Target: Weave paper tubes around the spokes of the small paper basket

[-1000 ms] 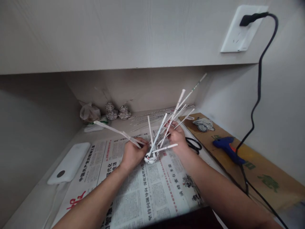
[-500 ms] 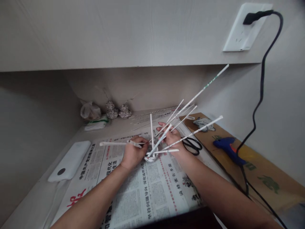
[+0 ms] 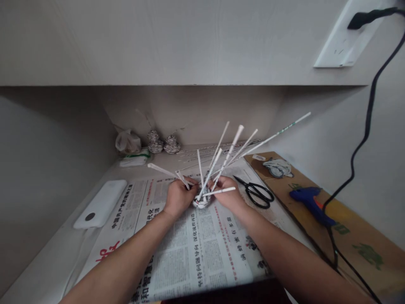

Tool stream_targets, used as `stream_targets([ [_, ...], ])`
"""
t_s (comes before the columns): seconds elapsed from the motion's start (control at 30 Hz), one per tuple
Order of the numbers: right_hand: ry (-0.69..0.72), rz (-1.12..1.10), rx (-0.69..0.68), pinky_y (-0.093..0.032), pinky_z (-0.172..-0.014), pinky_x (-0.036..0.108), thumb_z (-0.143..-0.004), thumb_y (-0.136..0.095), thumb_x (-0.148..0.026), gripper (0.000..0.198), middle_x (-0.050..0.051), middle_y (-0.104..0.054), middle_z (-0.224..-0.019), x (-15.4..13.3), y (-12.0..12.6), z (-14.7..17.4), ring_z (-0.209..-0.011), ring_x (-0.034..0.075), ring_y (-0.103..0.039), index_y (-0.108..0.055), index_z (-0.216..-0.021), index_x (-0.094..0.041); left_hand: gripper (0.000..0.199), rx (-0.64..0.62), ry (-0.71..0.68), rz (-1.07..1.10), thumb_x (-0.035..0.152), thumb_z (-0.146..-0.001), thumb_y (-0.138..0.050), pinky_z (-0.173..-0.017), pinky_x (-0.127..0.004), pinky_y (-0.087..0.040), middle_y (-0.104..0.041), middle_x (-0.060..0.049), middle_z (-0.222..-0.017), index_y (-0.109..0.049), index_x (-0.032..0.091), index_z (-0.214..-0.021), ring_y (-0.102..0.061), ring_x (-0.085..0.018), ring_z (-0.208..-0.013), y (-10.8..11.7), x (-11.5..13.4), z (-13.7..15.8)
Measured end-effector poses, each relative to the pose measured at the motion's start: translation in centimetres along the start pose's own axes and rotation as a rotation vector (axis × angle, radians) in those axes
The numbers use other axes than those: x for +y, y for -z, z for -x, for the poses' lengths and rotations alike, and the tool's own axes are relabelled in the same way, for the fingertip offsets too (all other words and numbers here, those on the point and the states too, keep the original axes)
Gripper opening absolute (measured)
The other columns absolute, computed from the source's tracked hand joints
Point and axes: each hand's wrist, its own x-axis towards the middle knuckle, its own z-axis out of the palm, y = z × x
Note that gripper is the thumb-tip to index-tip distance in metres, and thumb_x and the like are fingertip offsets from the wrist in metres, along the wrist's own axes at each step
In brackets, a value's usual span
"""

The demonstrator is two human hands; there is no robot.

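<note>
A small woven paper basket (image 3: 201, 203), made of rolled newspaper, sits between my hands, with several white paper sticks fanning up and outward from it. My left hand (image 3: 180, 194) is closed on the basket's left side, its fingertips at the rim near two sticks that point left. On the right side, my right hand (image 3: 226, 191) is closed too, its fingers at the base of the sticks. One long paper stick (image 3: 278, 132) with a green patch reaches far to the upper right. The fingertips of both hands are partly hidden behind the sticks.
Newspaper (image 3: 186, 253) covers the table. Black scissors (image 3: 257, 195) lie to the right, near a blue glue gun (image 3: 311, 204) on cardboard (image 3: 357, 236). A white power bank (image 3: 101, 204) lies left. Two woven gourd shapes (image 3: 155, 142) and loose paper sticks (image 3: 205, 152) are at the back.
My right hand has come down and in against the basket, its spread fingers now closed. The long stick has swung lower, and the scissors are more fully in view. The camera view has shifted slightly.
</note>
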Motion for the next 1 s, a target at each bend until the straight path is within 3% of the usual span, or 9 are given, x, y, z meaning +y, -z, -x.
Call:
stream_targets([
  [0.13, 0.138, 0.053, -0.040, -0.052, -0.063, 0.028, -0.075, -0.066, -0.030, 0.009, 0.001, -0.071, -0.071, 0.4, -0.3, 0.2, -0.064, 0.017, -0.065, -0.068, -0.075, -0.021, 0.011, -0.024, 0.025, 0.001, 0.020, -0.077, -0.069, -0.078, -0.030, -0.054, -0.079, -0.005, -0.085, -0.079, 0.020, -0.080, -0.073, -0.021, -0.078, 0.0, -0.2, -0.1],
  [0.23, 0.250, 0.070, 0.030, -0.052, -0.066, 0.027, -0.076, -0.064, -0.026, 0.012, 0.000, -0.072, -0.079, 0.7, -0.4, 0.2, -0.066, 0.016, -0.065, -0.066, -0.087, -0.023, 0.011, -0.034, 0.011, -0.015, 0.021, -0.077, -0.069, -0.079, -0.030, -0.054, -0.079, -0.005, -0.086, -0.079, 0.020, -0.081, -0.073, -0.021, -0.079, 0.1, -0.1, 0.0],
  [0.4, 0.161, 0.175, 0.174, -0.051, -0.066, 0.028, -0.069, -0.068, -0.023, 0.040, 0.001, -0.071, -0.078, 0.9, -0.1, -0.4, -0.067, 0.017, -0.064, -0.064, -0.108, -0.021, 0.012, -0.051, -0.026, -0.050, 0.022, -0.079, -0.068, -0.080, -0.029, -0.054, -0.079, -0.005, -0.085, -0.079, 0.021, -0.082, -0.073, -0.022, -0.082, 0.2, 0.2, 0.1],
  [0.57, 0.099, 0.276, -0.009, -0.043, -0.054, 0.025, -0.071, -0.065, -0.025, 0.025, -0.003, -0.064, -0.059, -0.1, 0.0, 0.1, -0.053, 0.015, -0.057, -0.073, -0.094, -0.021, 0.013, -0.046, -0.075, -0.092, 0.018, -0.080, -0.066, -0.083, -0.030, -0.052, -0.078, -0.006, -0.088, -0.079, 0.020, -0.082, -0.072, -0.022, -0.086, 0.2, 0.3, 0.1],
  [0.73, 0.131, 0.312, -0.055, -0.034, -0.048, 0.023, -0.072, -0.064, -0.025, 0.019, -0.006, -0.054, -0.050, -0.3, -0.4, 0.8, -0.045, 0.012, -0.047, -0.075, -0.087, -0.022, 0.017, -0.066, -0.120, -0.140, 0.015, -0.081, -0.065, -0.080, -0.030, -0.052, -0.078, -0.008, -0.088, -0.080, 0.020, -0.084, -0.072, -0.022, -0.084, 0.2, 0.2, 0.1],
  [1.0, 0.238, 0.245, -0.083, -0.049, -0.065, 0.026, -0.073, -0.068, -0.028, 0.020, 0.000, -0.070, -0.077, 0.6, -0.9, 0.6, -0.069, 0.017, -0.063, -0.074, -0.093, -0.024, 0.025, -0.152, -0.144, -0.101, 0.010, -0.080, -0.058, -0.075, -0.029, -0.052, -0.077, -0.007, -0.081, -0.081, 0.021, -0.080, -0.070, -0.021, -0.078, 0.3, 0.3, -0.1],
])
